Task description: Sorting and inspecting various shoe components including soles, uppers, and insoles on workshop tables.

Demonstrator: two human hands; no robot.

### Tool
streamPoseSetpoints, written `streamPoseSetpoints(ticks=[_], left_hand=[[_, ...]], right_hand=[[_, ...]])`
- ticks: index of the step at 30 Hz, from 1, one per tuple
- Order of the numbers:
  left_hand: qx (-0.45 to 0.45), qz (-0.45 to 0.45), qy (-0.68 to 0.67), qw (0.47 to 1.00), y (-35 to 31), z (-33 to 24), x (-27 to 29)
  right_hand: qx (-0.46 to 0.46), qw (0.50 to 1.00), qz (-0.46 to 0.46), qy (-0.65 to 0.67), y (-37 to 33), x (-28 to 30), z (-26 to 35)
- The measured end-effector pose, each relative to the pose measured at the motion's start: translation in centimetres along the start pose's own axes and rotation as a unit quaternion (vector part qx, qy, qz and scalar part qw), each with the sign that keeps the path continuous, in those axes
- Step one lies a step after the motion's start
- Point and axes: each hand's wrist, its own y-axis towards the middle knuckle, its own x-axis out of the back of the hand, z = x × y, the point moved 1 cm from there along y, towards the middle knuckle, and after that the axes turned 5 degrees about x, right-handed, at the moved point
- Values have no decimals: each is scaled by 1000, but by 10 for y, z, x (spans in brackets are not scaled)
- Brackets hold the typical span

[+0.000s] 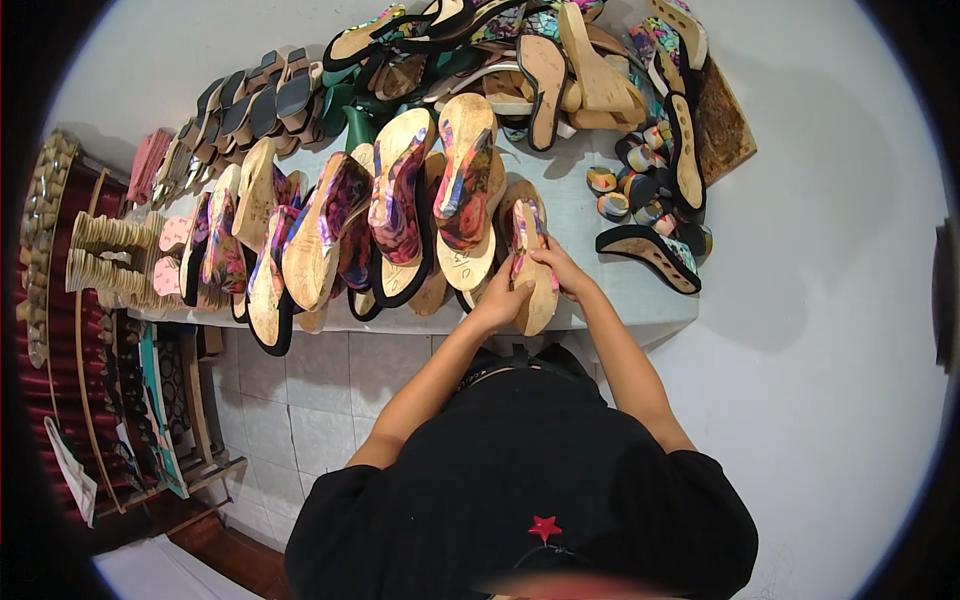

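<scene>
Cork-coloured wedge soles wrapped in bright floral fabric (330, 235) are leaning in an overlapping row along the near edge of the pale grey worktable (640, 300), running from its left end toward the middle, and that lined-up row is reading as the part of the work already handled. Further left, a dark red rack with pale ridged soles (95, 250) is standing beside the table. Moving toward the centre, the left hand (503, 300) is curling its fingers around the near end of one tan wedge sole with a floral fabric side (533, 268), which is standing tilted on the table edge at the right end of the row, touching its neighbours. The right hand (562, 268) is pressing against the sole's right side, fingers closed over its edge, so both hands are gripping the same piece; both forearms are reaching up from the lower middle, elbows bent outward. To the right, a black-edged wedge sole with patterned cloth (650, 255) and a cluster of small fabric-covered heel blocks (635, 185) are lying apart. A mixed heap of sandals and soles (520, 60) at the far end appears not yet sorted.
</scene>
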Motion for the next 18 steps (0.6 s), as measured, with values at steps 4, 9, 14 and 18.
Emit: streamPoseSetpoints(ticks=[4,9,14,18], left_hand=[[-6,-38,16,999,-2,2,0],[-39,-81,54,994,0,-2,0],[-131,-114,196,965,-10,-14,-5],[-181,-124,300,928,-20,-39,-16]], right_hand=[[10,1000,-5,10,3,1,-1],[13,1000,-24,-13,14,5,-7],[24,1000,-18,-4,14,7,-10],[41,997,-35,48,5,19,-12]])
